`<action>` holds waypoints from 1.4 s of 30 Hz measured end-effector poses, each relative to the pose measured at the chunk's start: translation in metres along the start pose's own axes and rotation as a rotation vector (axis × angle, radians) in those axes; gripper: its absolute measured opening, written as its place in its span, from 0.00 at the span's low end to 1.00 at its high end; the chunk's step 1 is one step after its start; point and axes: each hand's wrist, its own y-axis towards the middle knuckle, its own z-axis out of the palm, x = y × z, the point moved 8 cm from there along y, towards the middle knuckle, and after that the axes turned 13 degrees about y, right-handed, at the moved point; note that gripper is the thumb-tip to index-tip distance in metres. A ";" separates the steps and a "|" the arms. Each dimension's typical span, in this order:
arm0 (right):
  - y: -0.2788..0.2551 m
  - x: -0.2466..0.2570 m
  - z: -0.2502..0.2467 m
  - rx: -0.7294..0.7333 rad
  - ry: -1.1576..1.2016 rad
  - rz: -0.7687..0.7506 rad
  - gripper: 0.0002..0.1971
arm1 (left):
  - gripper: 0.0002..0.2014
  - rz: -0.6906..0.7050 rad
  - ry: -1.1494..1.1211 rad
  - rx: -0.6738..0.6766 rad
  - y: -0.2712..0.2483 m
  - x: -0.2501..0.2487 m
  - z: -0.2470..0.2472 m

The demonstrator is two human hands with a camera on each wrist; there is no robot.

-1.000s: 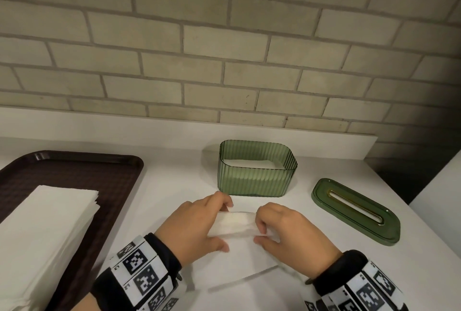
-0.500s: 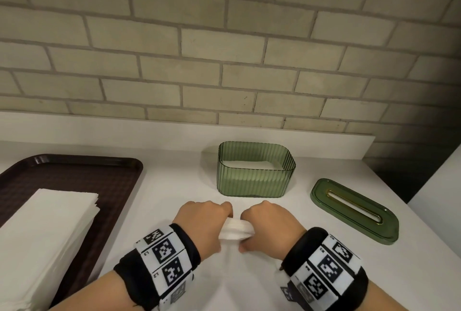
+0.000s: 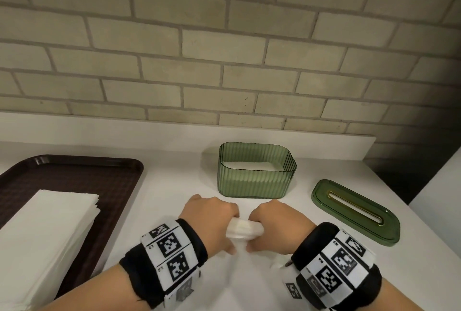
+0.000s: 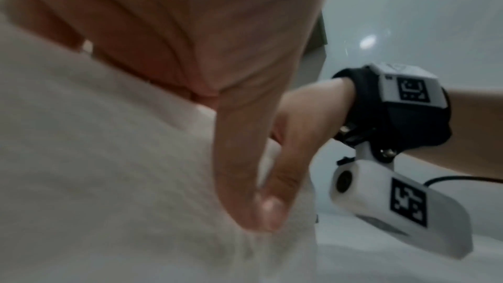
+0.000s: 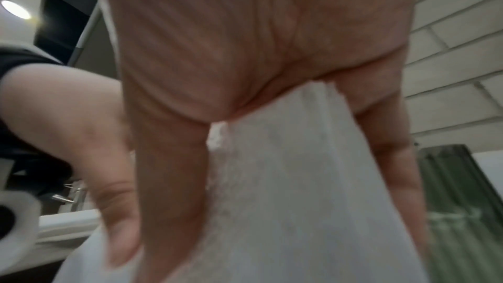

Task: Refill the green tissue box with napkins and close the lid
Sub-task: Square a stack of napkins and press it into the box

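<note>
A: Both hands grip one bundle: left hand and right hand curl round the ends of the folded white napkin wad, low over the white bench.

B: Where's the target?

A: Straight ahead, beyond the knuckles, stands the open ribbed green plastic tissue box, part-filled. Its long axis runs left-right, matching the wad. Neither hand looks nearer.

B: And the lid?

A: That flat green slotted lid lies right of the box, nearer the right hand.
</note>
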 end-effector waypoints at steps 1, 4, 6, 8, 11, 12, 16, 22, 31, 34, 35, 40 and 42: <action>0.001 0.006 0.004 -0.002 -0.017 -0.010 0.14 | 0.13 0.016 0.009 -0.003 0.001 -0.008 -0.001; 0.002 0.013 0.015 0.009 -0.059 -0.027 0.14 | 0.08 0.028 0.059 0.064 0.002 -0.017 0.006; 0.001 0.006 0.019 0.055 -0.012 -0.020 0.10 | 0.11 0.001 0.076 0.109 0.001 -0.009 0.014; -0.001 -0.005 0.017 0.082 0.032 0.000 0.11 | 0.13 -0.025 0.053 0.141 0.001 0.004 0.021; -0.006 -0.018 0.004 0.074 0.086 0.017 0.17 | 0.14 -0.055 -0.030 0.161 0.000 0.025 0.024; -0.009 -0.021 -0.001 0.068 0.106 0.016 0.17 | 0.13 -0.066 -0.079 0.156 0.000 0.033 0.024; -0.015 -0.047 -0.020 0.001 0.344 0.027 0.11 | 0.11 -0.155 -0.529 0.023 0.001 0.067 0.019; -0.022 -0.067 -0.002 -0.070 1.341 0.117 0.18 | 0.66 -0.300 -1.434 0.028 -0.005 0.055 0.033; -0.017 -0.048 0.009 -0.038 1.497 0.013 0.24 | 0.45 -0.322 -1.786 -0.069 0.021 0.015 0.033; -0.014 -0.053 0.005 -0.047 1.448 0.021 0.29 | 0.38 -0.345 -1.850 -0.089 0.027 0.021 0.028; -0.013 -0.054 0.004 -0.037 1.438 0.016 0.29 | 0.34 -0.311 -1.874 -0.065 0.028 0.020 0.022; -0.010 -0.050 0.002 0.100 1.352 0.003 0.23 | 0.22 -0.210 -1.850 -0.083 0.043 0.037 -0.006; -0.009 -0.050 0.000 0.143 1.295 0.001 0.22 | 0.20 -0.204 -1.782 -0.124 0.053 0.047 -0.015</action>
